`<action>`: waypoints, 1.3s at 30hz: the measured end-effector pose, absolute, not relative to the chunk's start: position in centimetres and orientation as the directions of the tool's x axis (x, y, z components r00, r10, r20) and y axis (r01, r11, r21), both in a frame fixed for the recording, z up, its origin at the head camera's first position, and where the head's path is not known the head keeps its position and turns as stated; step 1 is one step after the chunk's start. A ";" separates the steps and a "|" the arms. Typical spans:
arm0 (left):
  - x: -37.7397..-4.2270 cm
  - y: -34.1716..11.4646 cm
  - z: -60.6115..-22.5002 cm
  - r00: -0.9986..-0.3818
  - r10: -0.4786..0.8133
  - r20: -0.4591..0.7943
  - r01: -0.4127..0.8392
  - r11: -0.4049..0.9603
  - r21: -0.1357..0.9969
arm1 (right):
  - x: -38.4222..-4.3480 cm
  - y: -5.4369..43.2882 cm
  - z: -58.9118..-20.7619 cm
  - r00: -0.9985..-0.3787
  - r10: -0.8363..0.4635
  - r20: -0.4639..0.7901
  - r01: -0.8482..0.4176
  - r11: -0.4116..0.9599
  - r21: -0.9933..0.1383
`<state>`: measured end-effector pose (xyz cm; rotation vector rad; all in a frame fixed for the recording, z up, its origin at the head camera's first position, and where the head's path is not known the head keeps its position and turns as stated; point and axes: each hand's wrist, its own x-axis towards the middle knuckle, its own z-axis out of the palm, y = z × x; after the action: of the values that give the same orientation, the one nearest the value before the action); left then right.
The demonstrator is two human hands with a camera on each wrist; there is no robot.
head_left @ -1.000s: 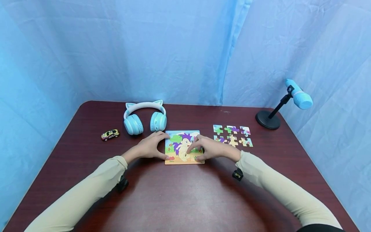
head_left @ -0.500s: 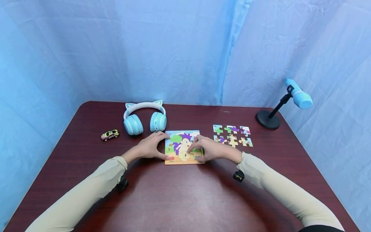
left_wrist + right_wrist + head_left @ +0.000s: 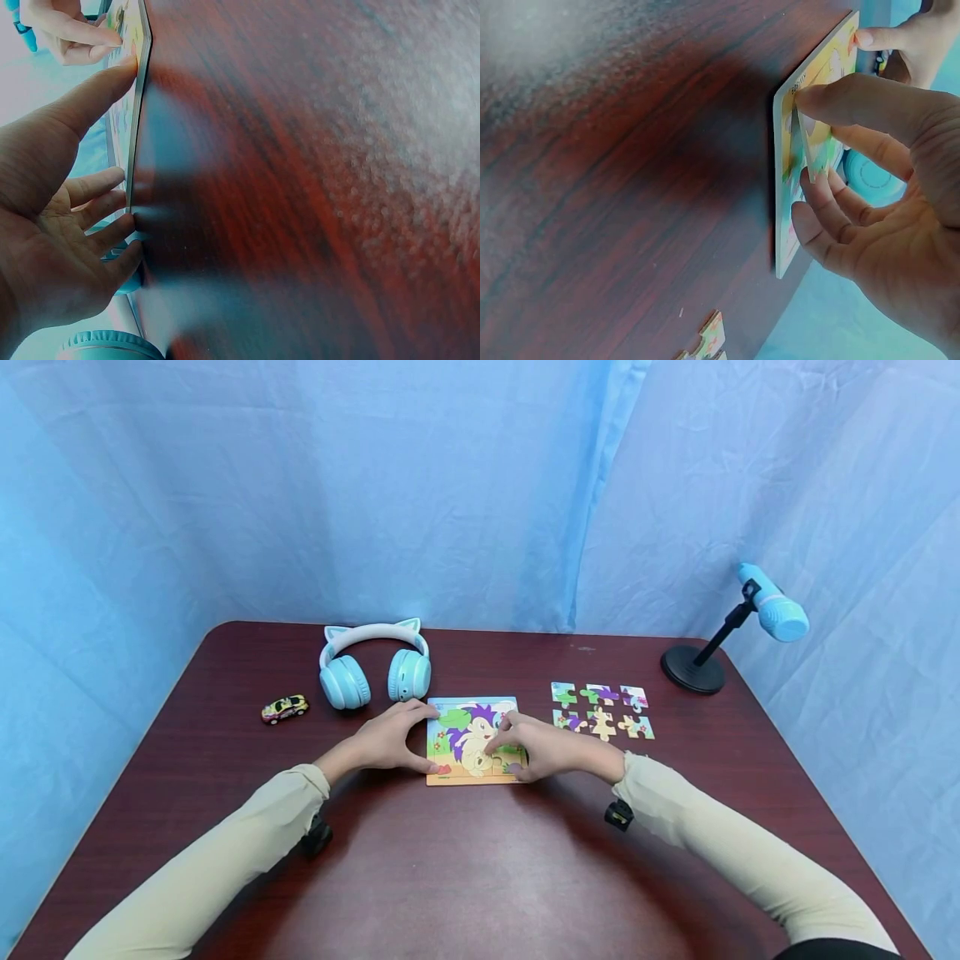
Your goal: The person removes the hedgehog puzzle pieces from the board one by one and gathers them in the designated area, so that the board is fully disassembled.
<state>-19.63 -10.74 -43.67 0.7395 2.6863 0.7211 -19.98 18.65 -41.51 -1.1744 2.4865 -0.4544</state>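
Observation:
A jigsaw puzzle board (image 3: 467,780) with a purple-haired hedgehog picture lies flat at mid-table. My left hand (image 3: 392,739) rests along its left side, thumb on the lower-left corner and fingertips at the upper left. In the left wrist view those fingers (image 3: 105,206) are nearly straight against the board's edge. Over the board's lower right, my right hand (image 3: 551,745) pinches a jigsaw piece (image 3: 817,150) between thumb and fingers. The right wrist view shows that piece tilted up from the board, its lower edge near or touching the surface; fingers partly cover it.
Several loose jigsaw pieces (image 3: 602,724) lie in two rows right of the board. Cat-ear headphones (image 3: 346,682) and a toy car (image 3: 285,709) are at the left. A blue microphone (image 3: 780,614) on a black stand (image 3: 693,669) stands at the back right.
My right hand has shifted very slightly to the right, and its thumb has edged up from the board's bottom edge. The left hand and the board have stayed put.

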 end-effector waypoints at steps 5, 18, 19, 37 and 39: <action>-19.7 -10.7 -43.6 -0.835 0.538 -0.115 0.410 0.748 0.522 | -19.9 19.0 -41.1 -0.581 -0.798 -0.159 -0.690 0.587 -0.423; -19.6 -10.7 -43.7 -0.834 0.538 -0.121 0.407 0.749 0.524 | -20.3 23.5 -39.5 -0.622 -0.774 -0.119 -0.673 0.606 -0.424; -19.6 -10.7 -43.6 -0.834 0.538 -0.121 0.407 0.748 0.524 | -20.4 24.1 -39.4 -0.631 -0.767 -0.117 -0.666 0.614 -0.424; -19.5 -10.7 -43.3 -0.834 0.534 -0.135 0.398 0.754 0.522 | -19.5 35.2 -38.8 -0.772 -0.602 -0.204 -0.514 0.780 -0.356; -19.5 -10.7 -43.2 -0.833 0.538 -0.133 0.402 0.752 0.523 | -19.4 36.0 -39.0 -0.778 -0.592 -0.213 -0.504 0.789 -0.353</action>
<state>-19.52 -10.67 -43.24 0.7334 2.6755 0.7060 -19.36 36.00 -38.96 -0.8402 2.6668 -0.3988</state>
